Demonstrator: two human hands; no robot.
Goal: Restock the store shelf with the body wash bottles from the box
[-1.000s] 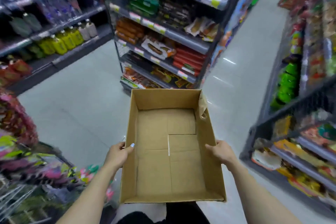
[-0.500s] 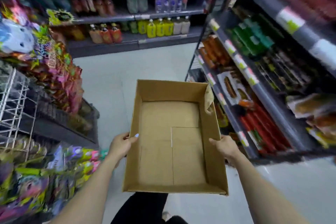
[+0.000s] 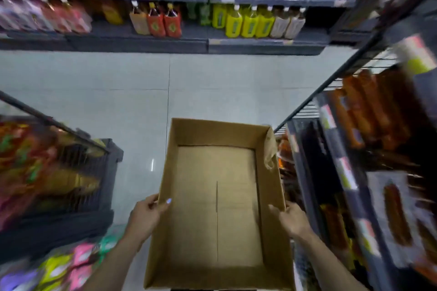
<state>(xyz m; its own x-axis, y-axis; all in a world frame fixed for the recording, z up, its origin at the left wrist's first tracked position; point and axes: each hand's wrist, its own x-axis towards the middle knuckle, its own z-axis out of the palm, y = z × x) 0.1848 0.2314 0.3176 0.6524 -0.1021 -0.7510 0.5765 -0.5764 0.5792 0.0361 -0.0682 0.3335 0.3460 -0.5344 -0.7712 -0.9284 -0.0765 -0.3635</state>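
An open brown cardboard box (image 3: 196,208) is held out in front of me at waist height, and nothing lies inside it. My left hand (image 3: 147,216) grips its left wall, thumb hooked over the rim. My right hand (image 3: 292,218) grips the right wall the same way. A torn flap of cardboard hangs at the box's far right corner. No body wash bottles show in the box or near it.
A dark shelf (image 3: 260,42) of drink bottles runs across the aisle ahead. A rack of sausage packs (image 3: 359,111) stands close on the right. A wire rack of colourful snack bags (image 3: 35,172) stands on the left. Pale tiled floor (image 3: 165,82) lies between.
The view has swung left: the drinks shelf has moved from the upper left to straight ahead, and the sausage rack has slid to the right. Both hands keep the same grip on the box.
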